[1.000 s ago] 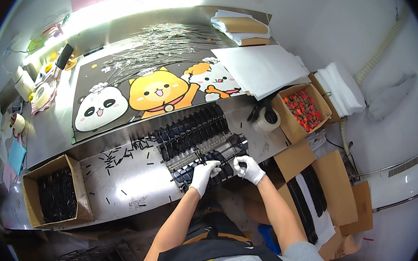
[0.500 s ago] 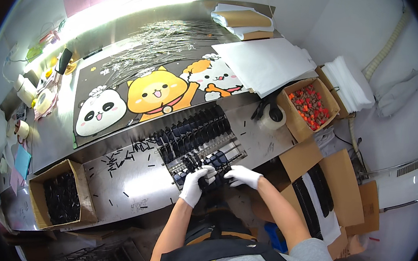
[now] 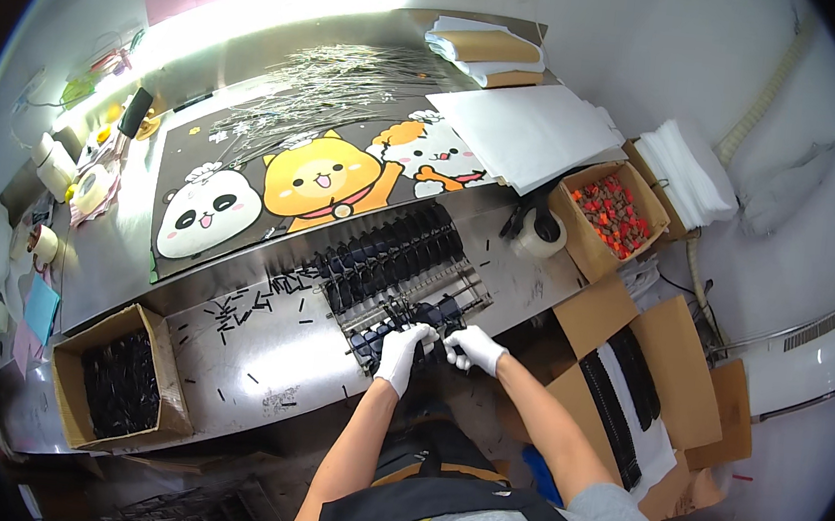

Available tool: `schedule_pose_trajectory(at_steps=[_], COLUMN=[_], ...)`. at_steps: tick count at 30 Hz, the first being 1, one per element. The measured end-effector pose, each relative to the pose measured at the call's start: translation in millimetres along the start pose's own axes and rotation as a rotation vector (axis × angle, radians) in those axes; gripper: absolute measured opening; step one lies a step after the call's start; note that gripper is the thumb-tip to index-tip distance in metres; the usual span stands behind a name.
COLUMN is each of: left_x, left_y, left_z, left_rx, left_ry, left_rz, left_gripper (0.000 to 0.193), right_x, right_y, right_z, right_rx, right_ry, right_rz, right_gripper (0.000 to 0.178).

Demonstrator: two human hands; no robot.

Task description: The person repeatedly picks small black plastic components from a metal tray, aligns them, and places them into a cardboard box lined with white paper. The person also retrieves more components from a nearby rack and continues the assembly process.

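Both hands wear white gloves and work at the near edge of a metal rack (image 3: 475, 294) lined with rows of dark, glossy parts (image 3: 404, 242). My left hand (image 3: 405, 353) is closed on a small black part (image 3: 432, 350) whose exact kind I cannot make out. Close beside it, my right hand (image 3: 475, 350) has its fingers curled inward at the same black part. The fingertips hide much of what lies between the two hands. Several dark blue-black pieces (image 3: 370, 339) sit in the rack's nearest row, just left of my left hand.
A cardboard box of black parts (image 3: 177, 408) stands at the bench's left. Small black strips (image 3: 252, 307) lie scattered beside the rack. To the right are a tape roll (image 3: 543, 234), a box of red-and-brown pieces (image 3: 581, 234) and an open carton (image 3: 677, 366). Thin wires (image 3: 345, 78) cover the cartoon mat.
My right hand has moved left, close to my left hand, and its fingers have curled in. My left hand has shifted slightly. The whole view has tilted a little.
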State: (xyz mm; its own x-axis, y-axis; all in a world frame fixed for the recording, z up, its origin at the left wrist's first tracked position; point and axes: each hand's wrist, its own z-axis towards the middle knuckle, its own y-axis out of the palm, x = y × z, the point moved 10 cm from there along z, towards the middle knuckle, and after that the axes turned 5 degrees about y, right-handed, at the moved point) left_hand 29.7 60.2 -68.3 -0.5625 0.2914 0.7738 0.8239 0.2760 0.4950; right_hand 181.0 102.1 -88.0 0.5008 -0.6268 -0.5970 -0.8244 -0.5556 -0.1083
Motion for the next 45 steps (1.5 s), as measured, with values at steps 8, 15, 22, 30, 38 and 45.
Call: schedule_pose_trajectory(at_steps=[8, 15, 22, 30, 38, 45], left_x=[24.7, 50.2, 50.8, 59.7, 56.3, 38.8], left_y=[24.0, -24.3, -36.8, -52.8, -108.6, -102.2], left_z=[-6.2, -25.6, -45.2, -76.1, -96.3, -113.3], left_rx=[-0.08, 0.159, -0.116, -0.079, 0.024, -0.031], left_ry=[0.148, 0.2, 0.091, 0.138, 0.149, -0.012], left_rz=[0.229, -0.215, -0.601, -0.22, -0.405, -0.558], left_gripper=[0.026, 0.021, 0.025, 0.048, 0.056, 0.033], right_x=[-100.8, -100.8, -34.2, -132.0, -132.9, -139.4], right_y=[20.3, 64.7, 7.5, 120.3, 186.8, 199.1], right_z=[-77.2, -87.5, -46.0, -112.5, -145.0, -160.4], right_rx=[0.59, -0.206, -0.039, 0.175, 0.322, 0.287], right_ry=[-0.463, -0.596, -0.082, -0.768, -1.262, -1.487], right_rz=[-0.87, -0.67, -0.36, -0.675, -1.009, -1.158], right_gripper=[0.034, 0.067, 0.04, 0.041, 0.012, 0.009])
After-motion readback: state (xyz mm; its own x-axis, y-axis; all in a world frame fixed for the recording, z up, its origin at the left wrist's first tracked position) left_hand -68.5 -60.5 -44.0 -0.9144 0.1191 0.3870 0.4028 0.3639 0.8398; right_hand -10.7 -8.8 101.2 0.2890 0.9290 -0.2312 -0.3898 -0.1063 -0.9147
